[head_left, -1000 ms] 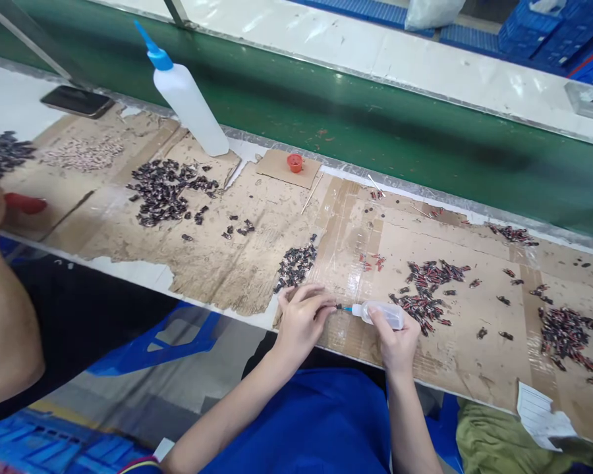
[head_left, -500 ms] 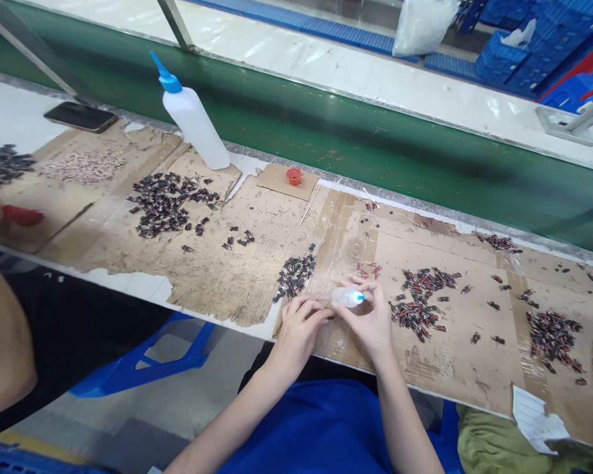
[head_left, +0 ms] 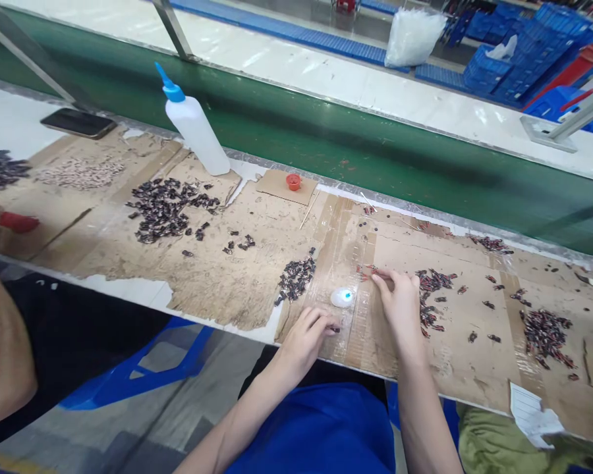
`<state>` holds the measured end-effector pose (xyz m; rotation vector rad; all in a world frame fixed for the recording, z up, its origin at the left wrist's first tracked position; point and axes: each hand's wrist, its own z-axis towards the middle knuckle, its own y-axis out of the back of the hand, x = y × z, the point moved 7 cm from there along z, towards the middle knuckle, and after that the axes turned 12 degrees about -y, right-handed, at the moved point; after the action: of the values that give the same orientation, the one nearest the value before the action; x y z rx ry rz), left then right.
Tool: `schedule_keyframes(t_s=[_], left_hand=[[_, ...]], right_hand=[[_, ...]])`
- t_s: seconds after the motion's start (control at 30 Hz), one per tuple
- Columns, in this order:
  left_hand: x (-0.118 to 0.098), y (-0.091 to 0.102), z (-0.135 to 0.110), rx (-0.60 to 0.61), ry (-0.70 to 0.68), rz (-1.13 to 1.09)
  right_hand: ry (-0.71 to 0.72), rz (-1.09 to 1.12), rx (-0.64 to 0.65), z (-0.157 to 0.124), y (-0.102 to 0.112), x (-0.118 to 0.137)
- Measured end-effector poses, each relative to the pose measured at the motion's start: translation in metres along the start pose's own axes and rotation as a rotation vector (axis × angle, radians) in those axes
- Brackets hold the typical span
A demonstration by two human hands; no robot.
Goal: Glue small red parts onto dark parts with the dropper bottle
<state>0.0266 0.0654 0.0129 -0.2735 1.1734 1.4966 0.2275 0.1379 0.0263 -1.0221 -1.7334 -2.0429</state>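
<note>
My left hand point(head_left: 304, 339) rests at the near edge of the cardboard, its thumb and fingers pinching a small dark part point(head_left: 335, 328). Just beyond it, a small translucent bottle point(head_left: 341, 299) with a blue tip stands on clear tape, touched by neither hand. My right hand point(head_left: 401, 303) reaches past the bottle on its right side. Its fingertips close on one of several small red pieces point(head_left: 362, 271) lying on the cardboard. A pile of small dark parts point(head_left: 296, 276) lies left of the bottle. Dark parts with red pieces in them point(head_left: 435, 279) lie partly hidden behind my right hand.
A large white bottle point(head_left: 197, 135) with a blue nozzle stands at the back, near a red cup point(head_left: 293, 182). More dark parts point(head_left: 161, 207) lie to the left, and red-and-dark parts point(head_left: 546, 337) to the right. A co-worker's arm point(head_left: 2, 336) is at far left.
My right hand has let go of the small bottle, which now stands on the cardboard. That hand has moved right and forward to the red pieces. My left hand stays low with its dark part.
</note>
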Motion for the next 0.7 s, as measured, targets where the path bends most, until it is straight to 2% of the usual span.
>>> schedule_keyframes(t_s=[0.13, 0.27, 0.37, 0.47, 0.57, 0.7], left_hand=[[-0.003, 0.011, 0.001, -0.047, 0.049, -0.102], [-0.003, 0.015, 0.001, -0.089, 0.159, -0.170], [-0.005, 0.015, 0.001, -0.129, 0.211, -0.182], [-0.010, 0.014, 0.003, -0.166, 0.205, -0.175], [-0.018, 0.016, 0.006, -0.185, 0.167, -0.155], [-0.026, 0.017, 0.010, -0.164, 0.139, -0.149]], right_hand=[[-0.022, 0.051, -0.027, 0.000, 0.001, 0.005], [-0.178, 0.270, -0.020, -0.026, 0.013, 0.001], [-0.252, 0.471, 0.083, -0.062, 0.012, 0.010], [-0.297, 0.574, 0.180, -0.091, 0.005, 0.022], [-0.364, 0.674, 0.255, -0.104, -0.004, 0.026], [-0.411, 0.734, 0.314, -0.106, -0.011, 0.023]])
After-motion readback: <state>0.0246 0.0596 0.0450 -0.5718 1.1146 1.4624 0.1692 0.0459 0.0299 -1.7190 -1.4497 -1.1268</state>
